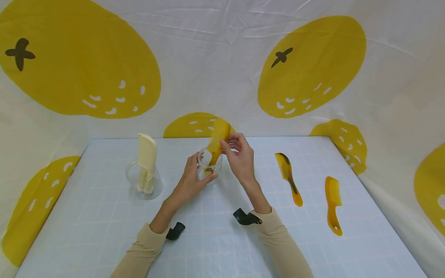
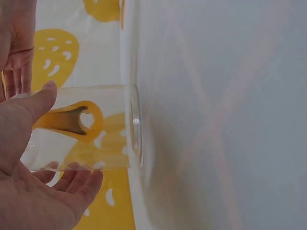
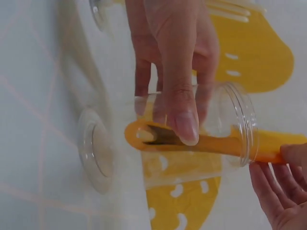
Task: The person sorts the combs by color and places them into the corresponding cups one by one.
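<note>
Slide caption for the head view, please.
Left hand grips a clear jar, right hand holds a yellow comb partly inside; two more combs lie to the right.

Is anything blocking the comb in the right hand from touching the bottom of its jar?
Nothing I can see. The right hand holds the comb with its handle inside the jar, and only clear space shows below the handle's end. The left hand grips the jar's outside.
</note>
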A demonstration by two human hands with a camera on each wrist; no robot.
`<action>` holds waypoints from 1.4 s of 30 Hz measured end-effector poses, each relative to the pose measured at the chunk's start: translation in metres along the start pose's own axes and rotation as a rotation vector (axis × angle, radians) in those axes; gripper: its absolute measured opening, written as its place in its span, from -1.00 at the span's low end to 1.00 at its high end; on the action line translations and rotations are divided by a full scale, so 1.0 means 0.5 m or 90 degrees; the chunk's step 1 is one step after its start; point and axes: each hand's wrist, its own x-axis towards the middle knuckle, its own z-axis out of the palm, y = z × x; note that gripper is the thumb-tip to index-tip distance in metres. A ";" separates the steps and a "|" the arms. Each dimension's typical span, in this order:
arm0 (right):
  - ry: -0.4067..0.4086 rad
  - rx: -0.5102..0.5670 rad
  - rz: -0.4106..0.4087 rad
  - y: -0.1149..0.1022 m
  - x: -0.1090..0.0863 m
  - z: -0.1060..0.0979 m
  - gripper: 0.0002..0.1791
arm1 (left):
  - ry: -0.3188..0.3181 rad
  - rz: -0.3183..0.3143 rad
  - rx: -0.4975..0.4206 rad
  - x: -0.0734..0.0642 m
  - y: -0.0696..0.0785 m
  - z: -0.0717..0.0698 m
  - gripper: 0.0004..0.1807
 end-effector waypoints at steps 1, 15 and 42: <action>-0.002 -0.006 -0.002 0.008 0.001 0.000 -0.75 | 0.000 0.000 -0.003 0.000 0.000 -0.001 0.03; -0.017 -0.105 0.012 0.051 -0.004 0.003 -0.80 | 0.004 0.020 -0.006 0.000 -0.002 0.002 0.03; -0.027 -0.171 0.073 0.072 -0.013 -0.087 -0.78 | 0.001 0.015 0.026 0.001 -0.004 0.000 0.05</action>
